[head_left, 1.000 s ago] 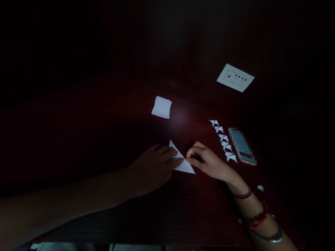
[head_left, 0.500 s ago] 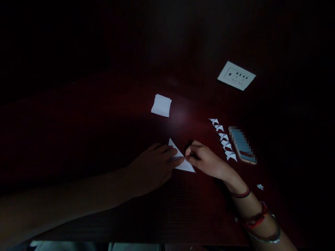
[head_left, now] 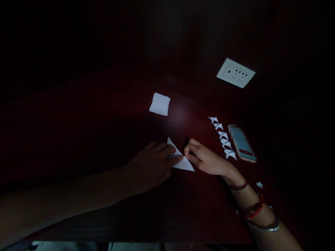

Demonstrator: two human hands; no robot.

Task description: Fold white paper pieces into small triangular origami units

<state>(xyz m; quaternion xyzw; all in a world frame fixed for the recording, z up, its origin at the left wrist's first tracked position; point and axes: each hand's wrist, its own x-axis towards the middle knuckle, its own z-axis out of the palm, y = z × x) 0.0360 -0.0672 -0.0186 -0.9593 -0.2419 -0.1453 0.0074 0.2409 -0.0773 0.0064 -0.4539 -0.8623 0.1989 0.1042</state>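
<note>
- The folded paper triangle (head_left: 181,162) lies flat on the dark red table (head_left: 104,115). Its long edge runs from the far tip down to the near-right tip.
- The left hand (head_left: 154,167) comes in from the triangle's left. It lies open and flat, with fingers pressing the left half of the paper and closing on nothing.
- The right hand (head_left: 204,159) sits just right of the triangle. Its fingers are curled, and thumb and forefinger meet at the long edge. The dim light hides whether paper is pinched between them.
- Both hands touch the triangle, and the left covers more of it.
- Beyond the triangle lies a stack of paper squares (head_left: 159,104).
- To its right, past the right hand, a row of small folded pieces (head_left: 223,138) lies beside a phone (head_left: 242,143).
</note>
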